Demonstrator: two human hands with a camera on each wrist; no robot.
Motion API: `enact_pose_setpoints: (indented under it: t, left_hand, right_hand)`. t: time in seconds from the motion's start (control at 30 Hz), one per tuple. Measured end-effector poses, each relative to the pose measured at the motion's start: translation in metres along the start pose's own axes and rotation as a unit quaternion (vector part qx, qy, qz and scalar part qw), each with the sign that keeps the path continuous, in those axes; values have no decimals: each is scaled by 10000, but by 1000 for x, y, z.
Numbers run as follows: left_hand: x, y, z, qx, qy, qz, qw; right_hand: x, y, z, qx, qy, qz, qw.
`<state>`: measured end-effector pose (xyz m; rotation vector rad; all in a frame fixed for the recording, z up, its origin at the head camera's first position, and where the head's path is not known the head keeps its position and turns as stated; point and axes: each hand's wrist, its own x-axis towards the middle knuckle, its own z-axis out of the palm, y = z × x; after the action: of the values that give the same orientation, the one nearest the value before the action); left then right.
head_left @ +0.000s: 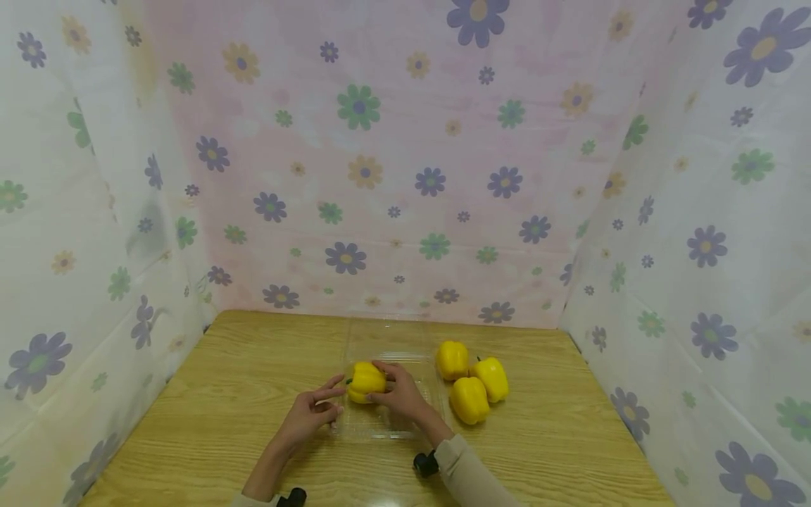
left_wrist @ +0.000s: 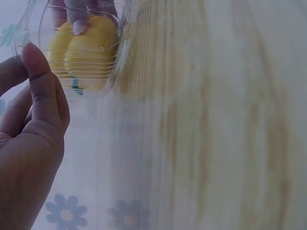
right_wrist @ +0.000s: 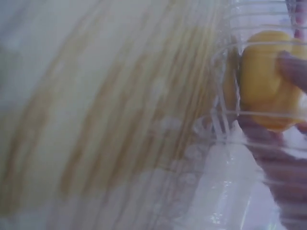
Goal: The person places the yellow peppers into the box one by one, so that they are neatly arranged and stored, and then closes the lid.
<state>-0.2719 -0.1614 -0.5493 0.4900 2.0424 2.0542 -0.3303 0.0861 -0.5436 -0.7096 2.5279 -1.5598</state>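
Fingers [left_wrist: 42, 86] of the left hand [head_left: 303, 420] pinch the left rim of a clear plastic container [head_left: 374, 432], thumb and forefinger meeting at its edge. Below that hand, a black wrist device [head_left: 293, 498] shows at the lower border, beside a bit of beige left sleeve [head_left: 250, 501]. The container stands open on the wood-grain tabletop [head_left: 222, 408], its transparent lid [head_left: 386, 338] spread out behind it toward the back of the table.

Within the container, over to its left side, is a yellow bell pepper [head_left: 364, 384], lying sideways with its green stem pointing left toward the left hand. Both wrist views show it through the clear ribbed wall; whether it rests fully on the base cannot be told. Next comes the right hand [head_left: 405, 398], its fingers curved round the pepper from the right, grasping it, thumb on the near side. A second black wrist device [head_left: 426, 464] and a beige right sleeve [head_left: 475, 472] follow.

Farther right, just beside the container, three more yellow peppers [head_left: 469, 401] sit close together on the tabletop: one at the back left, one nearest the person, and one rightmost with a dark stem at its top. Flower-printed cloth [head_left: 431, 148] surrounds the table at left, back and right.
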Motion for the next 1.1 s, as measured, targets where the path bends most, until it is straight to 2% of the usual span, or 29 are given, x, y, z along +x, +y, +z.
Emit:
enact_pose_setpoints:
  t: [0.13, 0.3, 0.53, 0.8, 0.93, 1.1]
  left_hand:
    - [0, 0, 1, 14, 126, -20, 9999]
    - [-1, -1, 3, -10, 275, -124, 9995]
    - [-2, 2, 5, 20, 357, -132, 9993]
    - [-1, 3, 6, -23, 361, -123, 9993]
    - [-1, 2, 6, 3, 317, -19, 9995]
    - [-1, 3, 4, 49, 299, 32, 9995]
  right_hand:
    - [0, -1, -2, -103, -31, -50, 9999]
    - [1, -1, -4, -380, -192, -298, 9986]
    - [-3, -5, -7, -171, -249, -222, 9993]
    - [-11, -14, -20, 146, -149, -29, 9998]
    - [-19, -22, -31, 255, -28, -94, 9996]
    - [-29, -28, -37, 5, 430, -232, 9988]
